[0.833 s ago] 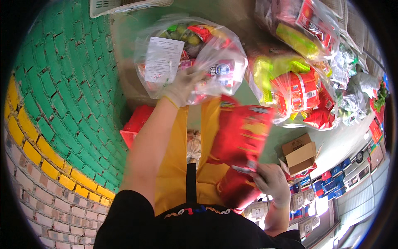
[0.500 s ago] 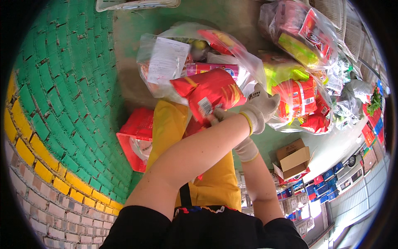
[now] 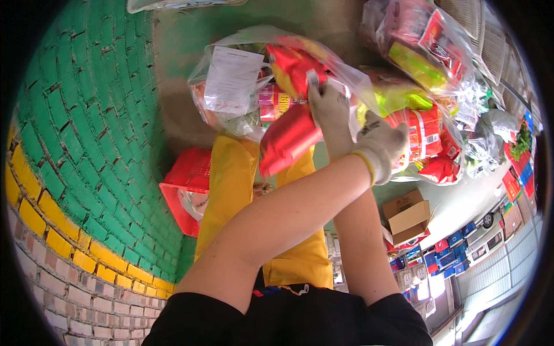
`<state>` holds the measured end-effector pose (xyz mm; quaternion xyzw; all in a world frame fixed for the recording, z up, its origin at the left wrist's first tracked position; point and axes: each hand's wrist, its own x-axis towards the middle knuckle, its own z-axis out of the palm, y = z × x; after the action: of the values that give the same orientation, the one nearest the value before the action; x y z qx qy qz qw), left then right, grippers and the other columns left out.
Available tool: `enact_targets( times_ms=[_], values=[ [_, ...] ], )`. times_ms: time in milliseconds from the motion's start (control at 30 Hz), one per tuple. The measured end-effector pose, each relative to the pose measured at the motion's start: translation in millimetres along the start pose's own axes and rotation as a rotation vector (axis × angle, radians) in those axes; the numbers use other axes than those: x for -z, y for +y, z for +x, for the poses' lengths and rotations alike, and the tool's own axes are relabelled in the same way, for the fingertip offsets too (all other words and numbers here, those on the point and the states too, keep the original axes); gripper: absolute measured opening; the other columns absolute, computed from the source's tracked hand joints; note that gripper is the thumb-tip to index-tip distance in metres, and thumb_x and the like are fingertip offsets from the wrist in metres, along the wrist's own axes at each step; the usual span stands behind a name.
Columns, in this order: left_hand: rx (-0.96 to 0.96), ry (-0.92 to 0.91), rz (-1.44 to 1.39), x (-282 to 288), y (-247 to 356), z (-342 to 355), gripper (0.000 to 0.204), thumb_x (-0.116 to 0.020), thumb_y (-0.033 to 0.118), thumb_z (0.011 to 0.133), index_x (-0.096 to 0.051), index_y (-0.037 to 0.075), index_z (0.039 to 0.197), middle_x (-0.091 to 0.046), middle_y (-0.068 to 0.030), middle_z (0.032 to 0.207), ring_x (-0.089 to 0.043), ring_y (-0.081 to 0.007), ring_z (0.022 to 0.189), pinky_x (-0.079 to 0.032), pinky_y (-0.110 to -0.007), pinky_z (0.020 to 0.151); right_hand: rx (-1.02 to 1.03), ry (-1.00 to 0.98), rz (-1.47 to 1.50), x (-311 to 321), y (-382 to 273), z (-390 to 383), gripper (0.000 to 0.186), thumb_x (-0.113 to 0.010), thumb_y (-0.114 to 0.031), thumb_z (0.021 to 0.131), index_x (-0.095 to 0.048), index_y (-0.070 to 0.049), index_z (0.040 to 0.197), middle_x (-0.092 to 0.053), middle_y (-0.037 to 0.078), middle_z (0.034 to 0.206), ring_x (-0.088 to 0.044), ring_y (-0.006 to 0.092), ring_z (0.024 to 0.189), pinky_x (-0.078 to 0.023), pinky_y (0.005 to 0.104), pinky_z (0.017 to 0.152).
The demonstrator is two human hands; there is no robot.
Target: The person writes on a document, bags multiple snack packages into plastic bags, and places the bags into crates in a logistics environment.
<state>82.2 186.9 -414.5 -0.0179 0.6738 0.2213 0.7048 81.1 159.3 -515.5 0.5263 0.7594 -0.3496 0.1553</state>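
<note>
My right hand (image 3: 331, 108), in a white glove, grips a shiny red and yellow packet (image 3: 295, 64) by its near edge, over the opening of a clear plastic bag (image 3: 228, 43). A second red packet (image 3: 288, 138) sits just below, against the right hand and above my knees; whether the hand also holds it I cannot tell. Crossed over my right forearm, my gloved left hand (image 3: 383, 141) is closed at the bag's right edge, its fingertips partly hidden. In the bag are a purple and red package (image 3: 276, 102) and a white printed sheet (image 3: 233, 79).
Another clear bag with red packs (image 3: 418, 135) stands at the right, and a fuller bag (image 3: 412, 43) lies beyond it. A red plastic crate (image 3: 190, 173) is left of my knees beside the green brick wall (image 3: 98, 115). An open cardboard box (image 3: 407, 216) lies right.
My right hand has moved up and away from me, taking a red packet over the bag. My left hand has shifted slightly right, and the bag's edge has moved with it.
</note>
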Motion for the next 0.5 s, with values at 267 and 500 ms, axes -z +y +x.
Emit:
enact_targets(
  times_ms=[267,500],
  values=[
    [-0.783,0.674,0.342,163,-66,60,0.018,-0.050,0.012,0.082,-0.055,0.001,0.095,-0.057,-0.0170,0.099,-0.056,-0.0297,0.093,-0.045,-0.037,0.079,-0.049,0.000,-0.072,-18,27,37,0.035,-0.051,-0.037,0.083,-0.063,-0.005,0.090,-0.063,0.021,0.088,-0.060,0.0371,0.083,-0.046,0.0445,0.074],
    [-0.455,0.487,1.564,257,-124,197,0.051,-0.049,0.025,0.085,-0.037,0.008,0.131,-0.042,-0.0170,0.132,-0.037,-0.0301,0.125,-0.030,-0.040,0.104,0.024,-0.030,0.147,-18,28,38,0.035,-0.053,-0.035,0.084,-0.062,-0.001,0.082,-0.061,0.022,0.080,-0.059,0.0388,0.080,-0.046,0.0426,0.072]
  ],
)
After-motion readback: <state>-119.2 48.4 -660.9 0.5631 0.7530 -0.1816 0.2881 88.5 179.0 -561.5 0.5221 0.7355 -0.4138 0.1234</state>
